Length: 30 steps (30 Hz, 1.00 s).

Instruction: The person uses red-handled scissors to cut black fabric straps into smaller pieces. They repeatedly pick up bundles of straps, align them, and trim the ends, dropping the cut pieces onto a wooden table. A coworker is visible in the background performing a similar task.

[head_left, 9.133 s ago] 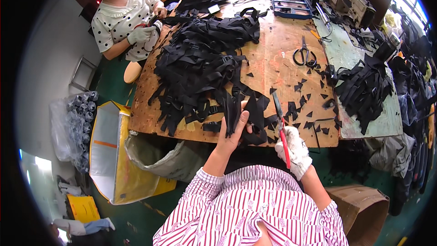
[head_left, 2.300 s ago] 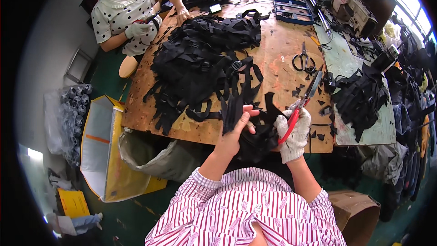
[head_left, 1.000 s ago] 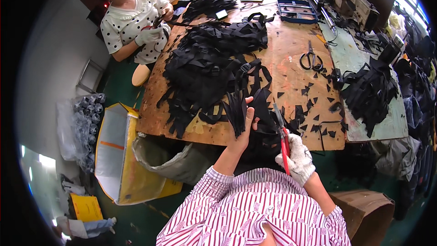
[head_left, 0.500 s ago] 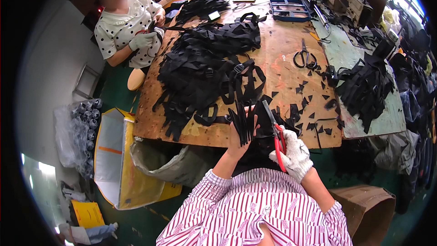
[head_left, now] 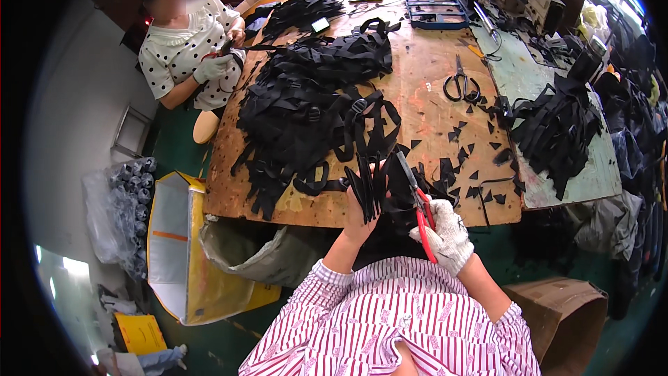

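My bare left hand (head_left: pixel 357 214) is closed around a bunch of black webbing straps (head_left: pixel 368 188) at the table's near edge; part of the fingers is hidden behind them. In a white knitted glove, my right hand (head_left: pixel 449 238) grips the red handles of a pair of scissors (head_left: pixel 423 217). The blades point up and away, just right of the held straps. Beyond my left hand lies a large tangled heap of black straps (head_left: pixel 299 108), some with plastic buckles (head_left: pixel 359 106). Small black cut-off pieces (head_left: pixel 456 167) are strewn to the right of the scissors.
Black-handled scissors (head_left: pixel 460 83) and a blue tray (head_left: pixel 437 12) lie farther back on the wooden table (head_left: pixel 417 115). More straps (head_left: pixel 560 129) lie on the right. A co-worker (head_left: pixel 191 42) stands far left. A yellow bag (head_left: pixel 182 251) and cardboard box (head_left: pixel 557 313) flank me.
The whole view has shifted slightly. My hands, the straps and the scissors keep nearly the same places; the scissors have tilted a little.
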Tool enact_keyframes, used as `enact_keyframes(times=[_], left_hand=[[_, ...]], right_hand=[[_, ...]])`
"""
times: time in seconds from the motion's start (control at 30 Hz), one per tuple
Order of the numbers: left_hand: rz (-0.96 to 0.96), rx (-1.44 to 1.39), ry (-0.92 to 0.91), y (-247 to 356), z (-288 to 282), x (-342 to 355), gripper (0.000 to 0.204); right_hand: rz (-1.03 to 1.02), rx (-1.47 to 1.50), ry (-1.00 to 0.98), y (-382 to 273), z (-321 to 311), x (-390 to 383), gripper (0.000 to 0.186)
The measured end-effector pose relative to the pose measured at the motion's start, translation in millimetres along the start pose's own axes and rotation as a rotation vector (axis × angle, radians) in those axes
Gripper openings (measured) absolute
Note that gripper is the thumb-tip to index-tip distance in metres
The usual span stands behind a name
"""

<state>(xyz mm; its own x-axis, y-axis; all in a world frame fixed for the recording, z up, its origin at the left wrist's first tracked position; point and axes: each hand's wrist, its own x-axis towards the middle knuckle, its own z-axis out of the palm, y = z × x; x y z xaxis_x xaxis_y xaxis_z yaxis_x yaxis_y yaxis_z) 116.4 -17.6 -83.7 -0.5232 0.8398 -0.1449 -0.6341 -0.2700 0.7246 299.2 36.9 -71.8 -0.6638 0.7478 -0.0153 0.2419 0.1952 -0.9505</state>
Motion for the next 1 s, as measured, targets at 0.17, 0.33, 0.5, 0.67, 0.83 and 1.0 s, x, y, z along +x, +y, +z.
enact_keyframes(times=[0.17, 0.33, 0.5, 0.67, 0.83, 1.0], left_hand=[[0.045, 0.009, -0.184, -8.5, -20.6, 3.9, 0.048], [0.108, 0.358, -0.230, -12.5, -29.9, 7.6, 0.054], [0.009, 0.048, -0.184, -8.8, -27.7, 7.6, 0.051], [0.027, 0.242, -0.249, -9.3, -42.1, 7.0, 0.045], [-0.022, -0.001, -0.011, -3.0, -8.5, -5.3, 0.041], [0.006, 0.283, -0.146, -3.1, -41.1, 2.5, 0.033]], right_hand=[[0.031, -0.073, -0.054, 1.2, -2.5, 7.4, 0.060], [0.113, 0.049, -0.029, -3.1, 1.6, 9.0, 0.055], [0.171, 0.058, -0.061, -1.2, 2.8, 9.0, 0.051], [0.060, -0.127, -0.099, -12.6, -8.0, 14.9, 0.050], [0.269, 0.112, -0.094, -6.7, -3.8, 17.9, 0.041], [0.349, 0.321, -0.069, -19.2, -10.6, 17.6, 0.038]])
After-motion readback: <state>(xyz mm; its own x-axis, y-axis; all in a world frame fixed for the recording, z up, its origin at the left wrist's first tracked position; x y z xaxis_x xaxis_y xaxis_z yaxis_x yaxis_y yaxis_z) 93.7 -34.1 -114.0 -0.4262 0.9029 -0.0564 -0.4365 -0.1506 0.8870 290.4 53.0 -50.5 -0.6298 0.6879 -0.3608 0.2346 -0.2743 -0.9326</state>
